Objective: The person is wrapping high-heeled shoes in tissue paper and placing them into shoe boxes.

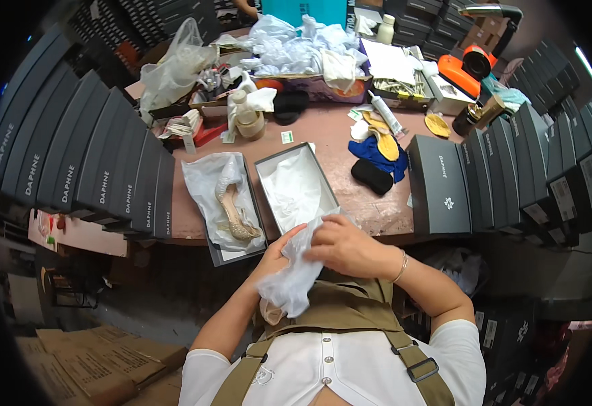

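Observation:
My left hand [277, 249] is closed around a bundle of thin white wrapping paper [289, 281], held in front of my apron. A beige tip [273, 312], like part of a shoe, pokes out at its lower end. My right hand [350, 249] has its fingers bent and pinching the wrapping from the right. Beyond my hands lies an open shoe box [334, 196] lined with white paper. To its left is another grey tray [234, 257], where a glittery gold high-heeled shoe [236, 220] rests on white paper.
Grey shoe boxes stand in rows at left [79, 162] and right [445, 183]. A black pad [372, 177], blue cloth [399, 166] and glue tube [387, 115] lie on the pink table [336, 125]. Behind are crumpled paper [282, 51] and an orange tool [460, 74].

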Tool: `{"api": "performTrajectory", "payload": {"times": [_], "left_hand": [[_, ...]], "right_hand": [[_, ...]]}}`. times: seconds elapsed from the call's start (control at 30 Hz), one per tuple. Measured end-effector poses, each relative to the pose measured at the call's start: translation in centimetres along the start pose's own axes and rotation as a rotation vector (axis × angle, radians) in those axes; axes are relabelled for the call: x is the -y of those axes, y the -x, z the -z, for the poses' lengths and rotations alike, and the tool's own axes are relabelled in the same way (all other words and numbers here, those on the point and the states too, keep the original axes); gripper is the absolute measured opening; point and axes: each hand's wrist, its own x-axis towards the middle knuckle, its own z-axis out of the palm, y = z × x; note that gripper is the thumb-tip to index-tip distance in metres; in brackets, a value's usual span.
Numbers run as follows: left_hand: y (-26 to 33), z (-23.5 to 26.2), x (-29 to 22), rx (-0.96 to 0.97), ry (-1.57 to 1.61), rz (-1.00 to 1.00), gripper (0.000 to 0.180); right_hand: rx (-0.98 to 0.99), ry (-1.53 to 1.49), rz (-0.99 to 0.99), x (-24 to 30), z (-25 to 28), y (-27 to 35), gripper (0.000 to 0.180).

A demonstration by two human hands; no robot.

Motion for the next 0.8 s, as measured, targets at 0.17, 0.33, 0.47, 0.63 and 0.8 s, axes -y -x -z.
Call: {"api": "performTrajectory", "payload": {"times": [0.17, 0.33, 0.47, 0.63, 0.8], "left_hand": [[1.0, 1.4, 3.0, -0.091, -0.022, -0.142, 0.064], [3.0, 0.7, 3.7, 0.008, 0.579, -0.039, 0.061], [2.2, -0.7, 3.3, -0.011, 0.49, -0.051, 0.059], [0.3, -0.4, 4.7, -0.024, 0.554, 0.106, 0.048], [0.4, -0.9, 4.0, 0.046, 0.095, 0.097, 0.046]], "right_hand": [[0.127, 0.25, 0.025, 0.9, -2.8, 1.4, 0.009], [0.128, 0.185, -0.014, 1.8, -3.2, 1.8, 0.007], [0.148, 0.061, -0.101, 1.9, -3.0, 2.2, 0.02], [-0.205, -0.006, -0.275, 1.4, 0.9, 3.7, 0.078], [-0.195, -0.637, -0.617, -2.3, -4.2, 10.0, 0.049]]}}
